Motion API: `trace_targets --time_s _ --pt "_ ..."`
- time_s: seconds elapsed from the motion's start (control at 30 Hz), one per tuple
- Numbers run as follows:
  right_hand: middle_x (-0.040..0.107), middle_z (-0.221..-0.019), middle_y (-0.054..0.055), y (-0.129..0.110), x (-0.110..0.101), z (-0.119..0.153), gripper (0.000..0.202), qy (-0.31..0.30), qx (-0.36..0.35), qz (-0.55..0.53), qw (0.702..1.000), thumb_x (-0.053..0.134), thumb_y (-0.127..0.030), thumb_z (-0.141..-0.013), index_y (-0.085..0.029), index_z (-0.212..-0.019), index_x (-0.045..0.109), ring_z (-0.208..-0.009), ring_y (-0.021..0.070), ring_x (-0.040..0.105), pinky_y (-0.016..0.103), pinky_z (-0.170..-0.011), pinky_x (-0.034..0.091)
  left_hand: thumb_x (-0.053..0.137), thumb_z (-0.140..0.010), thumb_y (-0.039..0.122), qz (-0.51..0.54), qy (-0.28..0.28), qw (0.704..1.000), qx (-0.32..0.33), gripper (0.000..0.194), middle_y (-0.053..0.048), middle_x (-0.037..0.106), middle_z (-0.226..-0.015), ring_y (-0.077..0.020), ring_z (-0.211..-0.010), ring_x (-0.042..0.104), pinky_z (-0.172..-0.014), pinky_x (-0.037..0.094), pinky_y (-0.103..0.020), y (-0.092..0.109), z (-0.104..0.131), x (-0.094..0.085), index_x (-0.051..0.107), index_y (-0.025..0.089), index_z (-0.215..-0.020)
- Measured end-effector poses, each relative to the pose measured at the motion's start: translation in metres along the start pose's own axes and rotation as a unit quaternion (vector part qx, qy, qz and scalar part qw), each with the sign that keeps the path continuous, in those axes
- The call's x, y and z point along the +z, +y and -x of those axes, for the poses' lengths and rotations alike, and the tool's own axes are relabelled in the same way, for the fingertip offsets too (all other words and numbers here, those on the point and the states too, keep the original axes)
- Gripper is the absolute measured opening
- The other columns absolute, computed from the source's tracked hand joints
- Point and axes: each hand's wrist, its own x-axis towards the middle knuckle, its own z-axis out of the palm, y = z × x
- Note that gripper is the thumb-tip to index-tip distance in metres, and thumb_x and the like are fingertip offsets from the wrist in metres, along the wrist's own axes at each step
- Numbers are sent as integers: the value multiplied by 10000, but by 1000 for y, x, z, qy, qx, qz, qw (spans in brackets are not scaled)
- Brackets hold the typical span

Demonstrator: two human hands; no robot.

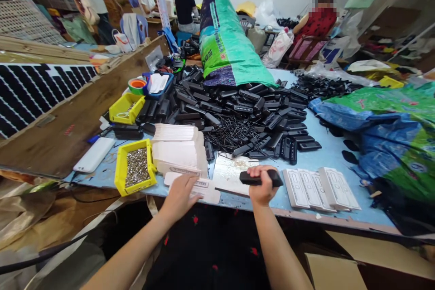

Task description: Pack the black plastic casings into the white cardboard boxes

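My right hand [262, 191] is wrapped round a black plastic case [247, 178], held level above the right edge of a worn white board [227, 176]. My left hand [179, 195] lies with its fingers apart on loose white printed cards [208, 195] near the table's front edge. Whether it grips a card cannot be made out. Just behind it stands a thick stack of white cards [176, 152]. More black cases [195, 97] are heaped farther back, with a tangle of thin black pins or rods [234, 132] in front of them.
A yellow bin [119, 174] of small metal parts stands left of the cards, near a white phone [94, 155]. Bundled printed cards [301, 188] lie at right. A green sack [234, 50] rises behind the heap; another bag [390, 136] covers the right side. Several people sit or stand beyond.
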Motion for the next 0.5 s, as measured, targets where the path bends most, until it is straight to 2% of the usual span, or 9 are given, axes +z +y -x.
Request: trace_targets --time_s 0.07,0.1,0.13,0.2,0.3,0.4,0.47,0.5 --pt "530 -566 -35 3 -13 -12 245 -72 -29 85 993 707 -298 -596 -197 -606 483 -546 124 509 270 -566 430 688 -749 243 -81 -43 996 7 513 -148 557 -1258 -311 -1188 486 -1007 340 -498 -20 -2 -9 517 171 -1228" --pt "536 -556 -30 5 -18 -17 245 -86 -19 100 991 718 -270 -573 -193 -585 486 -542 128 513 269 -555 427 693 -739 227 -107 -64 992 11 535 -151 553 -1260 -315 -1191 481 -1008 325 -505 -26 -3 -12 506 167 -1236" --pt "524 -544 -33 7 -21 -21 239 -75 -5 89 993 707 -266 -581 -192 -581 479 -534 126 510 266 -549 428 698 -729 221 -125 -81 989 14 544 -154 552 -1253 -317 -1187 481 -1008 316 -506 -30 -6 -15 504 160 -1233" --pt "464 -530 -56 9 -24 -30 222 -8 18 33 999 634 -310 -653 -198 -619 445 -515 108 489 256 -549 443 709 -706 227 -145 -105 984 18 529 -157 561 -1215 -322 -1159 491 -995 320 -495 -30 -13 -19 520 145 -1193" --pt "421 -555 -74 13 -28 -43 243 74 51 -17 996 579 -373 -721 -202 -697 408 -500 91 475 261 -580 484 674 -712 216 -145 -153 977 26 361 -142 600 -1088 -320 -1057 536 -918 385 -456 -23 -28 -31 574 141 -1051" --pt "503 -637 -41 25 -38 -49 300 99 57 68 991 597 -442 -746 -187 -799 447 -571 122 545 331 -671 522 549 -765 160 -95 -219 970 35 126 -118 613 -990 -289 -970 572 -859 428 -407 -19 -41 -53 606 161 -877" --pt "585 -790 15 32 -44 -48 397 122 35 181 975 650 -459 -715 -176 -928 471 -738 175 600 399 -784 510 487 -806 174 10 -228 973 32 158 -103 611 -1047 -263 -1014 567 -907 421 -386 -15 -42 -66 616 182 -897" --pt "605 -913 59 32 -45 -45 470 127 2 247 961 684 -453 -689 -172 -1002 475 -865 210 600 435 -853 483 477 -829 209 85 -221 971 18 192 -95 607 -1093 -253 -1054 556 -939 411 -377 -12 -41 -70 616 193 -959"
